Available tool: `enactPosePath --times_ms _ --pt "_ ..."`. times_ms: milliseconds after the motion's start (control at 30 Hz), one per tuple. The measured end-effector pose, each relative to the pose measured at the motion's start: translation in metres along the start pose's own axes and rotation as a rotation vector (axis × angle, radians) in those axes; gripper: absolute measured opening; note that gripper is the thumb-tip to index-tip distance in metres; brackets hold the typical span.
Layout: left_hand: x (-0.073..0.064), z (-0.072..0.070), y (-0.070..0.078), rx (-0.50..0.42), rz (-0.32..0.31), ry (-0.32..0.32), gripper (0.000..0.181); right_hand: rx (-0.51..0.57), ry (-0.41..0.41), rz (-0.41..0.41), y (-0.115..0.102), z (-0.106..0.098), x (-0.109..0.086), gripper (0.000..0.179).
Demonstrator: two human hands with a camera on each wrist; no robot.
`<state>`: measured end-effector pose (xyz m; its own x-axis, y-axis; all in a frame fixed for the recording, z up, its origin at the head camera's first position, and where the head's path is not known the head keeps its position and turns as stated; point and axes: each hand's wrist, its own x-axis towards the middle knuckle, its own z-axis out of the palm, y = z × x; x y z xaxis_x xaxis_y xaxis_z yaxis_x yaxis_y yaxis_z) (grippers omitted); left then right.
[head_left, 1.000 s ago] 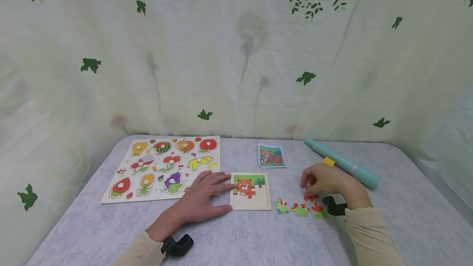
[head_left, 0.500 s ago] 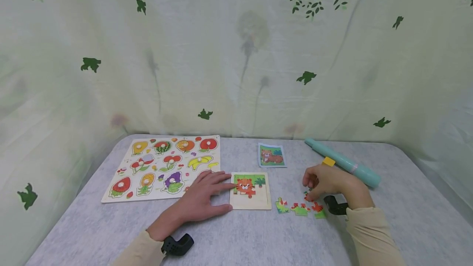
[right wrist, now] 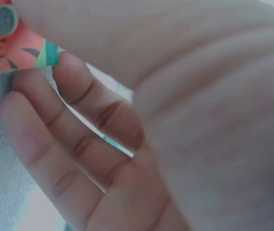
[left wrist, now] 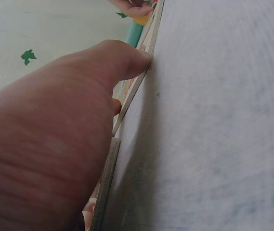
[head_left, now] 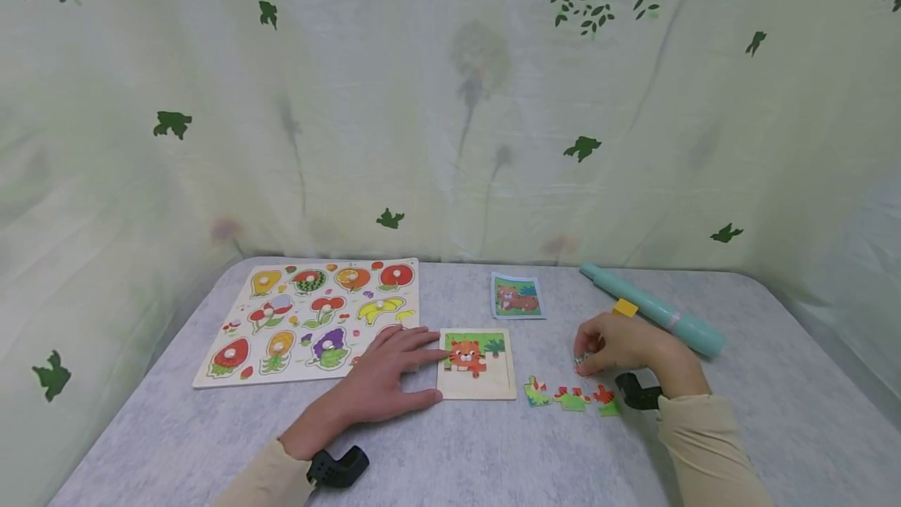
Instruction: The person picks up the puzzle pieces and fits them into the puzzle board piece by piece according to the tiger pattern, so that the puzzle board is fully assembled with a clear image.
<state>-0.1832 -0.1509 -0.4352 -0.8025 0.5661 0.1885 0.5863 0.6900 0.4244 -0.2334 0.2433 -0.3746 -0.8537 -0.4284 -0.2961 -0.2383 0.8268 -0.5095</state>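
Observation:
My left hand [head_left: 380,382] lies with its fingers spread at the left edge of a small square wooden puzzle board [head_left: 498,386]. An orange tiger's face and green leaves fill the board's upper left part. In the left wrist view, the thumb [left wrist: 134,62] touches the board's edge. To the right of it, my right hand [head_left: 619,346] pinches an orange and green jigsaw piece [right wrist: 23,53] between thumb and fingers, just over the cloth. Near that hand lie 3 loose jigsaw pieces: a green one [head_left: 537,392], a green and red one [head_left: 572,399] and another [head_left: 607,400].
A large fruit peg puzzle [head_left: 310,327] lies at the left, partly under the left fingers. Behind the small board is a picture card [head_left: 518,297]. A teal tube [head_left: 655,310] lies slantwise behind the right hand, and a printed curtain [head_left: 422,100] hangs at the back.
The right hand has lifted the jigsaw piece slightly from among the loose ones and turned it in its fingers. The left hand and the board have stayed put.

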Motion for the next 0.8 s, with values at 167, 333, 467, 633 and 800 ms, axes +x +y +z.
enactPosePath --times_ms 167,333,467,633,800 --pt "0.0006 0.0002 -0.0001 0.002 0.008 0.004 0.057 -0.022 0.021 -0.012 -0.0001 0.0005 0.0019 0.019" --pt "0.0005 0.0008 -0.0005 0.007 0.008 0.005 0.057 -0.026 0.028 -0.010 -0.0009 0.0003 0.0026 0.020" --pt "0.0002 0.0011 -0.0008 0.007 0.002 0.002 0.057 -0.013 0.023 -0.014 -0.0022 0.0008 0.0018 0.018" --pt "-0.0001 0.0008 -0.0006 0.000 0.001 -0.003 0.057 -0.002 0.015 -0.037 -0.0021 0.0007 0.0008 0.014" --pt "-0.0003 0.0000 0.0001 0.001 -0.002 -0.005 0.057 0.007 0.008 -0.057 -0.0012 0.0009 0.0028 0.011"
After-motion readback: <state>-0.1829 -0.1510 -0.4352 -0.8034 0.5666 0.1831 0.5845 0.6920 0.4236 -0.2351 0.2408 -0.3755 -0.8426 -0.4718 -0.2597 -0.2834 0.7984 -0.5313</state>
